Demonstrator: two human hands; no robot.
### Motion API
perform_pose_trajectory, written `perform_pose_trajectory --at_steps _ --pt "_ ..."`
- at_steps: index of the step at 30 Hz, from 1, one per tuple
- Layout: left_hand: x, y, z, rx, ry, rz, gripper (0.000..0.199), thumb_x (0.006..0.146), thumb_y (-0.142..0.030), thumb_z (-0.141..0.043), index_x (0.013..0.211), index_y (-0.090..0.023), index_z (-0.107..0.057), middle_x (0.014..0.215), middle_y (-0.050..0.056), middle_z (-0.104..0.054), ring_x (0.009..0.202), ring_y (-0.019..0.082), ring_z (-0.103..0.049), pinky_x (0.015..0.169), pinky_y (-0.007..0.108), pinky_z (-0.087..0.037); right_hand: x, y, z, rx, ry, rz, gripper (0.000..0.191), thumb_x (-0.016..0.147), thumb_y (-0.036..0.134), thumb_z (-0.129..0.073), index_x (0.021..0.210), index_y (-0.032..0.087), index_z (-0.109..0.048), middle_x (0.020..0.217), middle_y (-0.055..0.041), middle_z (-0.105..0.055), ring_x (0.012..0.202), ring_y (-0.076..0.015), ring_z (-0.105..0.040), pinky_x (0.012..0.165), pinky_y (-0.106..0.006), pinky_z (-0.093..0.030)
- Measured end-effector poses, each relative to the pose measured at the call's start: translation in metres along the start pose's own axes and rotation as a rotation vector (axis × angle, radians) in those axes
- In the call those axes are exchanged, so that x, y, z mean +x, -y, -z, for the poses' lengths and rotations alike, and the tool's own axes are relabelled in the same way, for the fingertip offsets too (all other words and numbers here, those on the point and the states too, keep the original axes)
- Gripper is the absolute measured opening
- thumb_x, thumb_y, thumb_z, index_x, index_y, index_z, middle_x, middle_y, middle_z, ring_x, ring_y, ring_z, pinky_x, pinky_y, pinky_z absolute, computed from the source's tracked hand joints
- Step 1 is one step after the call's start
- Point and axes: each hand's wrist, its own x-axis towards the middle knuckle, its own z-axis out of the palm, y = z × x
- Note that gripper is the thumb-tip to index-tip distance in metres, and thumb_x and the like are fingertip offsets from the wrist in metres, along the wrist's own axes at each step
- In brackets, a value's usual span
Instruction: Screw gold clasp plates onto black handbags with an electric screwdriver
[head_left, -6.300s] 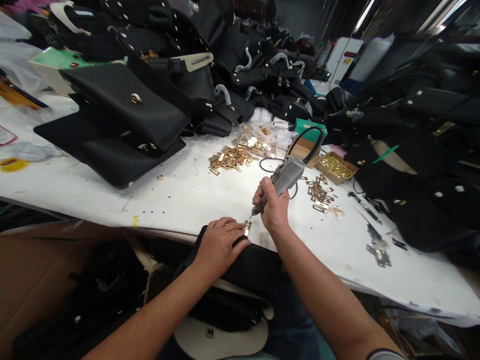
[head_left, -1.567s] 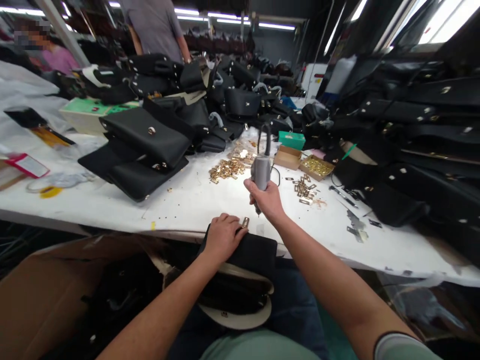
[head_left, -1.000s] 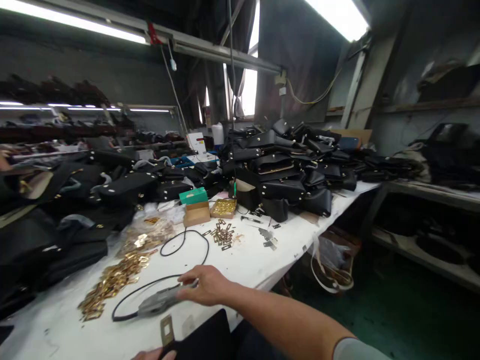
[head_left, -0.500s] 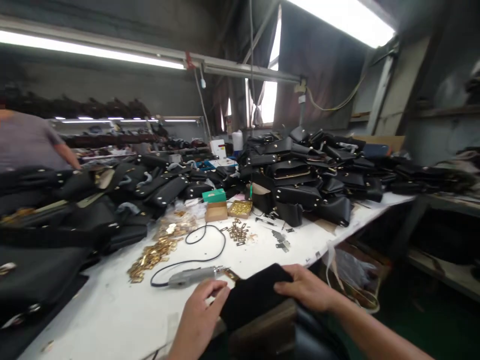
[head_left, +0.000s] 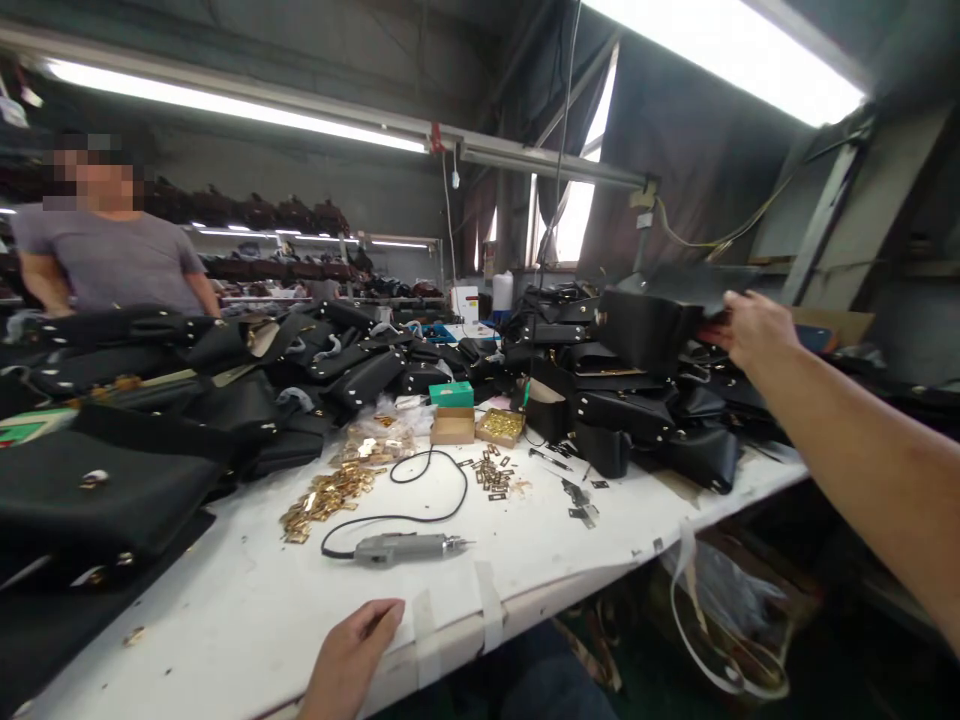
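Observation:
My right hand [head_left: 757, 325] is stretched out to the right and grips the edge of a black bag [head_left: 649, 325]. That bag is at the top of the heaped black bags [head_left: 622, 410], its far side blurred. At the table's front edge my left hand [head_left: 356, 645] has its fingers loosely curled together, with no object visible in them. Beyond it lies a grey electric screwdriver [head_left: 405, 548], its tip pointing right and its dark cable looping behind. Gold metal plates [head_left: 330, 500] are piled to its left, and small dark metal frames [head_left: 493, 473] are scattered behind.
More black bags [head_left: 135, 460] cover the left of the white table [head_left: 247, 620]. An open cardboard box [head_left: 452, 427], a box of gold fittings [head_left: 501, 427] and a green box [head_left: 451, 394] stand mid-table. Another person [head_left: 112, 255] stands far left. A plastic-lined bag [head_left: 727, 610] sits below the edge.
The black bag went from my lap to the heap on the right, carried by my right hand. My left hand let go of it and dropped to the table edge. The view shifted left.

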Motion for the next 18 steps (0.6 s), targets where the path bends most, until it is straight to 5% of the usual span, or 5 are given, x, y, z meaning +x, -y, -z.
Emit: perform_pose_trajectory --at_steps 2,4,10,14,18 --pt "-0.001 0.003 -0.002 -0.010 -0.003 -0.006 0.053 0.080 -0.068 -0.057 0.097 -0.022 -0.075 0.097 0.003 -0.077 0.099 0.028 -0.068 0.092 0.033 -0.050 0.007 0.010 -0.023 0.061 -0.009 0.021 0.025 0.103 0.032 -0.046 0.116 0.016 -0.059 0.114 -0.0149 -0.067 0.070 -0.0061 -0.063 0.067 -0.026 -0.050" --pt "-0.003 0.005 -0.003 -0.023 -0.007 -0.023 0.051 0.081 -0.068 -0.057 0.096 -0.023 -0.076 0.096 0.002 -0.077 0.098 0.027 -0.068 0.090 0.032 -0.051 -0.015 -0.001 -0.054 0.099 0.054 0.021 0.023 0.097 0.028 -0.058 0.118 0.018 -0.061 0.106 -0.0085 -0.069 0.069 -0.0067 -0.064 0.064 -0.023 -0.050" --pt "-0.011 0.003 -0.005 -0.070 -0.025 -0.062 0.046 0.085 -0.063 -0.056 0.088 -0.022 -0.077 0.087 0.003 -0.075 0.087 0.025 -0.067 0.082 0.032 -0.051 -0.204 -0.103 -0.134 0.134 0.667 -0.201 0.039 0.075 0.042 -0.081 0.101 0.014 -0.073 0.075 -0.0045 -0.070 0.062 -0.0152 -0.065 0.058 -0.027 -0.052" --pt "-0.023 -0.013 -0.006 -0.162 -0.109 0.006 0.050 0.080 -0.065 -0.060 0.089 -0.019 -0.077 0.082 0.005 -0.074 0.084 0.025 -0.068 0.080 0.033 -0.053 -0.311 -0.121 -0.146 0.220 0.861 -0.321 0.042 0.083 0.052 -0.075 0.101 0.015 -0.074 0.073 -0.0039 -0.067 0.062 -0.0161 -0.063 0.059 -0.029 -0.051" --pt "-0.063 -0.037 0.015 -0.253 -0.401 0.040 0.063 0.081 -0.072 -0.058 0.108 -0.017 -0.073 0.087 0.007 -0.074 0.083 0.025 -0.070 0.079 0.033 -0.057 -0.336 -0.073 -0.123 0.419 0.891 -0.154 0.032 0.091 0.050 -0.069 0.112 0.026 -0.073 0.075 -0.0037 -0.065 0.063 -0.0176 -0.063 0.066 -0.035 -0.055"
